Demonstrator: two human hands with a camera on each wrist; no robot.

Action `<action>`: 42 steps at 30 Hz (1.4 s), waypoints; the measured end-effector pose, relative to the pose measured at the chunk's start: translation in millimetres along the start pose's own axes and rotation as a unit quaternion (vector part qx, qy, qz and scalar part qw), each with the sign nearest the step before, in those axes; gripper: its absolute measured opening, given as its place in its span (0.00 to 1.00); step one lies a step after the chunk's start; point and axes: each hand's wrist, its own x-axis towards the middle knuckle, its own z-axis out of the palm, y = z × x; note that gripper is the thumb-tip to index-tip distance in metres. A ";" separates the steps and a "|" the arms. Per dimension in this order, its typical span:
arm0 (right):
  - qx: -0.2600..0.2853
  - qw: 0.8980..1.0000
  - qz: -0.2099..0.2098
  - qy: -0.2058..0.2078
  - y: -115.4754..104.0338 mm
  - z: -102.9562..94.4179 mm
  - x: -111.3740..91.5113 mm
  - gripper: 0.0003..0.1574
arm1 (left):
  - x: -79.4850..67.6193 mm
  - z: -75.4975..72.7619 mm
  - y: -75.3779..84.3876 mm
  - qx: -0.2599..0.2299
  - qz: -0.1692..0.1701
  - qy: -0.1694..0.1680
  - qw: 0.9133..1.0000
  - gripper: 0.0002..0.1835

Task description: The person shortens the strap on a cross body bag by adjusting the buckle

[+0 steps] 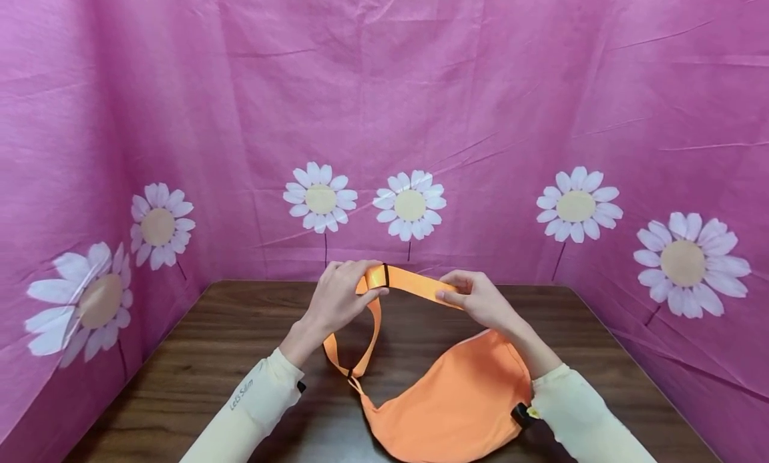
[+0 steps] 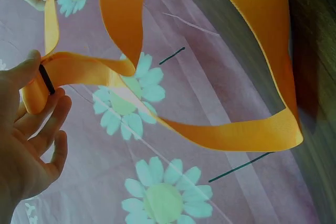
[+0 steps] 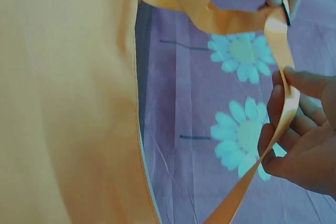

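Note:
An orange bag (image 1: 450, 399) with a long orange strap (image 1: 420, 284) is in the head view, its body at the front, below and between the forearms. My left hand (image 1: 342, 293) pinches the strap right beside a black slider (image 1: 386, 275), thumb on one face and fingers on the other. My right hand (image 1: 477, 297) pinches the same strap farther right, and the stretch between the hands is fairly straight. From the left hand the strap (image 2: 231, 136) hangs in a loop. In the right wrist view the bag's body (image 3: 68, 98) fills the left side, near the right hand (image 3: 310, 129).
A dark wooden table (image 1: 180, 369) lies beneath. Pink cloth (image 1: 384, 89) printed with white daisies stands around its back and sides. A black buckle (image 1: 521, 415) sits at the bag's right edge, by the right sleeve.

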 end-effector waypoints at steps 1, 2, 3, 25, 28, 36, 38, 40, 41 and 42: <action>0.000 1.000 -0.004 0.003 0.4 2.8 2.3 0.13 | 0.1 0.7 -0.8 -0.010 -0.006 -0.001 1.000 0.30; 0.001 1.000 -0.005 0.005 1.3 5.5 5.1 0.12 | 0.3 1.7 -1.7 -0.021 -0.012 -0.003 1.000 0.30; 0.004 1.000 -0.010 0.009 2.2 7.8 8.3 0.12 | 0.8 2.7 -2.9 -0.031 -0.017 -0.005 0.999 0.30; 0.076 0.983 -0.027 0.167 -36.4 -10.5 55.3 0.18 | 78.5 5.0 -9.4 -0.025 0.050 0.079 0.995 0.29; 0.041 0.993 -0.006 0.115 -26.4 -6.1 46.5 0.21 | 59.4 14.1 -8.6 -0.077 0.044 0.019 0.996 0.28; 0.021 0.998 0.000 -0.052 -0.1 18.4 34.2 0.18 | 21.6 31.8 -18.5 -0.278 -0.005 -0.087 0.957 0.25; 0.062 0.996 0.016 -0.065 3.9 23.7 32.3 0.17 | 19.8 34.2 -19.0 -0.293 -0.003 -0.106 0.950 0.25; 0.089 0.994 0.026 -0.062 9.2 27.4 31.8 0.17 | 20.3 35.8 -18.9 -0.288 0.004 -0.124 0.949 0.24; 0.101 0.992 0.030 -0.063 11.3 28.7 31.8 0.17 | 21.0 36.3 -18.9 -0.280 0.008 -0.133 0.951 0.24; 0.111 0.991 0.033 -0.065 13.2 29.9 32.3 0.17 | 21.7 36.4 -18.9 -0.267 0.014 -0.141 0.953 0.24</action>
